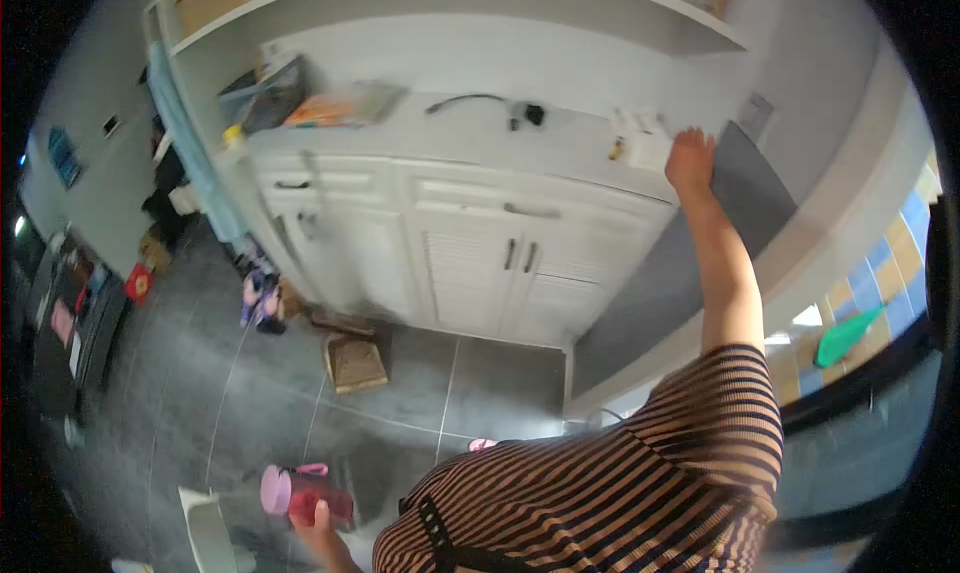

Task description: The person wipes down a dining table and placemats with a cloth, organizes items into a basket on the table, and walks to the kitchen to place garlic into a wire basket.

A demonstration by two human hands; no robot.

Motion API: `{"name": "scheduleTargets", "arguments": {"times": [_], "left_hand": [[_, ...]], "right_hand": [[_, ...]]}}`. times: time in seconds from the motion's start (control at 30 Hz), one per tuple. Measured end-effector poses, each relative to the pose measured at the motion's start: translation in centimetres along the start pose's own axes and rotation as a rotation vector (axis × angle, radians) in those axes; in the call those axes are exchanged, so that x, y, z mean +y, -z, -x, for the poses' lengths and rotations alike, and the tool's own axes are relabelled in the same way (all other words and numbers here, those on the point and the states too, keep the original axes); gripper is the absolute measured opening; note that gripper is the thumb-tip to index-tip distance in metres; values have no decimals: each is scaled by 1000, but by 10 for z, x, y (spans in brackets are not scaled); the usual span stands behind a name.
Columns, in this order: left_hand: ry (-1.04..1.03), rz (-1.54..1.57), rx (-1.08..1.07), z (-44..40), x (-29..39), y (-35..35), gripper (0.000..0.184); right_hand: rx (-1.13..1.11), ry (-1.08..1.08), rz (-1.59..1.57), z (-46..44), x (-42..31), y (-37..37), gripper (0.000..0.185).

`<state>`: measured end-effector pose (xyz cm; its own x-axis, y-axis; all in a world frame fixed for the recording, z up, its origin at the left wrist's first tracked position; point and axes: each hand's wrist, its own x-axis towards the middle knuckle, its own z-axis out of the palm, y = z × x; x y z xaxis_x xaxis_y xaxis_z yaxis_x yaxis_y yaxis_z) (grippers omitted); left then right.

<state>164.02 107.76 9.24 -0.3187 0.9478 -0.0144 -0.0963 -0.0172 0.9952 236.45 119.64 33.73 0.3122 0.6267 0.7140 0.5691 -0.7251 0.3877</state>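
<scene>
My left hand (pixel 318 528) is wrapped round a pink bottle (pixel 312 495) with a light pink lid and a loop, low at the left. My right hand (pixel 692 161) reaches out at the right end of the white counter (pixel 480 143), beside a white box-like item (pixel 645 143) and the edge of a dark grey panel (pixel 750 183). Its fingers point away from me and look blurred; whether they touch the panel is unclear.
White cabinets (pixel 480 253) stand under the counter, with a shelf above. Plastic packages (pixel 335 105) and a black cable (pixel 468 99) lie on the counter. A brown box (pixel 355 363) sits on the tiled floor. A white chair (pixel 208 533) is at lower left.
</scene>
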Motion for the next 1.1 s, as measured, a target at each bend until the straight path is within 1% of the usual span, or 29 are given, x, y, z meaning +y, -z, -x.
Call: {"name": "scheduleTargets", "arguments": {"times": [0.07,0.17,0.27,0.33,0.37,0.4,0.43,0.47,0.5,0.53,0.57,0.6,0.63,0.67,0.7,0.73,0.77,0.8,0.83,0.9,1.0,1.1], "left_hand": [[12,56,32,-5,-12,-1,28],[32,153,-80,-8,-7,-22,25],[1,131,-101,-16,-1,-40,38],[-66,36,-74,-24,16,-51,34],[-95,-17,-32,-24,26,-54,32],[-123,-11,5,-25,34,-59,29],[-153,3,55,-28,31,-50,25],[-139,-29,91,-36,12,-30,27],[-132,20,157,-35,19,-34,29],[-51,70,159,-32,49,-45,30],[-104,115,211,-33,52,-46,29],[-84,154,157,-35,51,-39,28],[-87,211,233,-35,55,-39,28],[-65,72,144,-37,52,-28,33],[-39,85,283,-35,35,-23,39],[-78,-39,434,-38,15,-24,43],[21,-70,476,-27,35,-26,44],[-9,-27,481,-25,25,-20,46],[42,108,461,-19,24,-16,49],[42,174,454,-8,26,-1,52],[-101,75,589,11,21,20,56],[-63,-214,766,33,12,58,61]], "right_hand": [[77,-20,113,-14,24,9,29],[48,-17,310,-35,54,14,31],[-98,-81,331,-57,84,1,32],[-90,-138,492,-65,102,-19,33],[-253,-124,417,-68,107,-5,34],[-313,-109,415,-70,114,-7,35],[-77,-58,346,-55,123,1,37],[-135,-40,487,-63,148,-41,38],[57,3,600,-71,180,-94,38],[99,7,557,-80,180,-100,38],[144,10,470,-84,157,-92,39],[211,18,339,-88,128,-89,39],[281,40,190,-86,91,-87,39],[360,81,22,-87,53,-88,39],[422,140,-163,-78,2,-83,40],[437,226,-340,-60,-52,-79,40],[429,317,-509,-36,-103,-71,40],[377,421,-654,-7,-150,-60,40],[294,524,-778,27,-192,-49,41],[67,734,-966,100,-258,-21,41],[-340,1040,-1084,196,-324,10,42],[-732,1317,-1021,269,-361,34,43]]}}
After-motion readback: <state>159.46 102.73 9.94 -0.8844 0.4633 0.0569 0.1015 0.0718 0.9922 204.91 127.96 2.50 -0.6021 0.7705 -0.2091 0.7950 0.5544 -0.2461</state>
